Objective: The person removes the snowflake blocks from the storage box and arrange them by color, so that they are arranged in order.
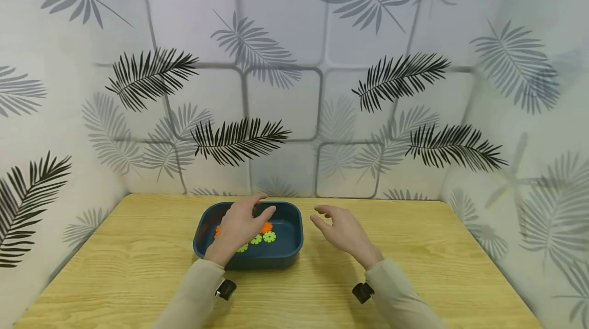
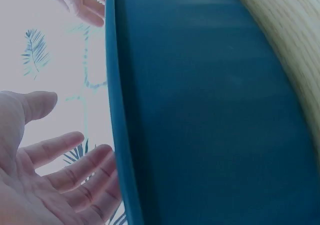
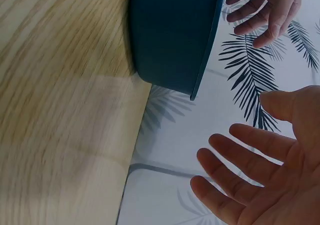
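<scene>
A dark blue rectangular basin with rounded corners sits on the table, left of centre. Inside it lie several small flower-shaped pieces, some orange and some lime green. My left hand hovers over the basin, fingers loosely spread and holding nothing, and covers part of its contents in the head view. To the right of the basin, my right hand hangs above the table with its palm turned inward. Its fingers are relaxed and apart, with nothing in them.
The light wood-grain table reaches back to a pale wall printed with leaves. More of the same covering rises on both sides. Each wrist wears a small black camera, such as the one below my right hand.
</scene>
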Tool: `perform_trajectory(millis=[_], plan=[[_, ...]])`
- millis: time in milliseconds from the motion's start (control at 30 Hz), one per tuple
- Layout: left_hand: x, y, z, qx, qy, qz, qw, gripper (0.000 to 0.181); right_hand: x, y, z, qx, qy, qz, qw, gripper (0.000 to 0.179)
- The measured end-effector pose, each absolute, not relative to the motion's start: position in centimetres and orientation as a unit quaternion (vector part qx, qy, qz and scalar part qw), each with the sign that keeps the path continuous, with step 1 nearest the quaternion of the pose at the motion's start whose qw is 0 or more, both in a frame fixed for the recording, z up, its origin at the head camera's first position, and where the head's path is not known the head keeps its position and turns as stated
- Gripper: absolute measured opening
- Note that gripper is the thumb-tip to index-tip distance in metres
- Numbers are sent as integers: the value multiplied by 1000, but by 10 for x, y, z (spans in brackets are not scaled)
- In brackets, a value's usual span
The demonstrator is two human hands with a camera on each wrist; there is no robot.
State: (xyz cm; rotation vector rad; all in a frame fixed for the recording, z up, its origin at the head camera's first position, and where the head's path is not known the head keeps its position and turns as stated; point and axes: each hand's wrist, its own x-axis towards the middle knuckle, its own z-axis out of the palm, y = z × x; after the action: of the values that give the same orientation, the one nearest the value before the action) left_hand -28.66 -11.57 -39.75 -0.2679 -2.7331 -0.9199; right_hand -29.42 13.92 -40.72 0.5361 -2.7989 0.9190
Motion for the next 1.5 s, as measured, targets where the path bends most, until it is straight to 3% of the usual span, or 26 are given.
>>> perform_trajectory(millis=[300,567,667,900,1267,1500], plan=[[-284,-148,-406,-94,-891,-424,130,31,-299,130,-418,188,-887,411,92,14],[-286,-182,-410,-67,-838,-535,83,27,-304,125,-421,206,-800,558,-72,31],[-286,-192,-409,-54,-825,-557,73,30,-307,121,-421,227,-784,569,-104,33],[-288,-216,-409,-19,-817,-574,58,38,-320,114,-420,276,-778,546,-142,34],[-284,-248,-421,25,-830,-551,78,42,-346,90,-415,350,-797,459,-179,25],[-286,-259,-431,47,-825,-563,22,55,-360,75,-416,376,-786,438,-221,27]])
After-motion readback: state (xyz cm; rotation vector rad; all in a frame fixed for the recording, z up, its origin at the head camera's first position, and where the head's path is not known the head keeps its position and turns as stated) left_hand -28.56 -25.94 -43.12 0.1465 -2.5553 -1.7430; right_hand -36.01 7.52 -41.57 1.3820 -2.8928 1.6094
